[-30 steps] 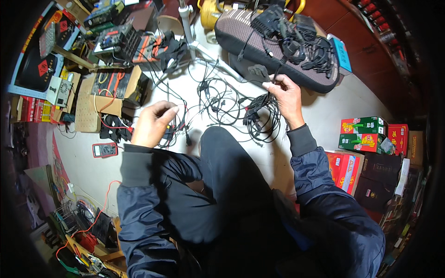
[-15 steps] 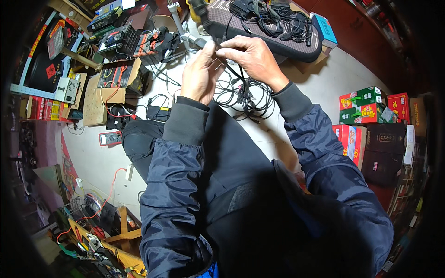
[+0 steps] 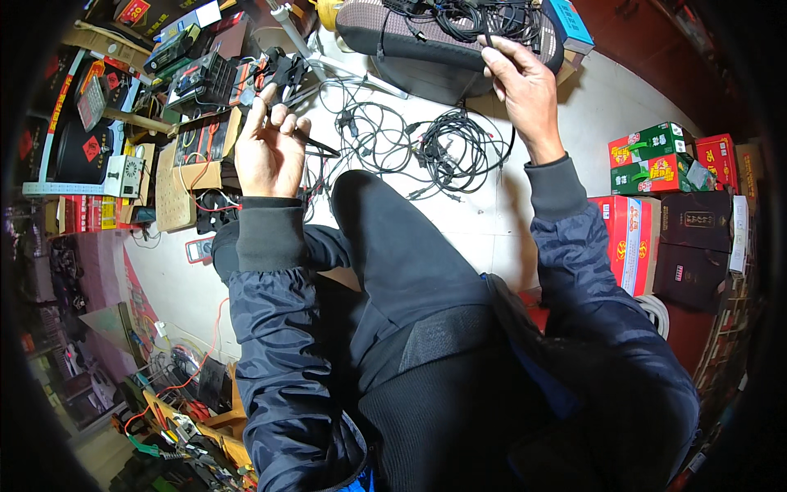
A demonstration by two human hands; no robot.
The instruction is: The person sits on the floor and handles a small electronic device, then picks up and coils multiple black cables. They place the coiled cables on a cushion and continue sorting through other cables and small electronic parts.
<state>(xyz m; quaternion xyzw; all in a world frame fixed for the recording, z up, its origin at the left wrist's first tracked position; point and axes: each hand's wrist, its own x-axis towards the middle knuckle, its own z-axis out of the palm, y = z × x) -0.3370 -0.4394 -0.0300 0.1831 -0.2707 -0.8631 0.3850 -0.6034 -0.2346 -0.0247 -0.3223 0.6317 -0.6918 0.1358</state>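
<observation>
While the right hand pinches a cable, the left hand curls half open, its hold unclear; I'd lift slowly, sparing the coil.

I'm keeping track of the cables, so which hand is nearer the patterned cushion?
Right. The right hand overlaps the near edge of the patterned cushion in the picture, by the cables on top; the left hand is apart, lower and to the left.
</observation>
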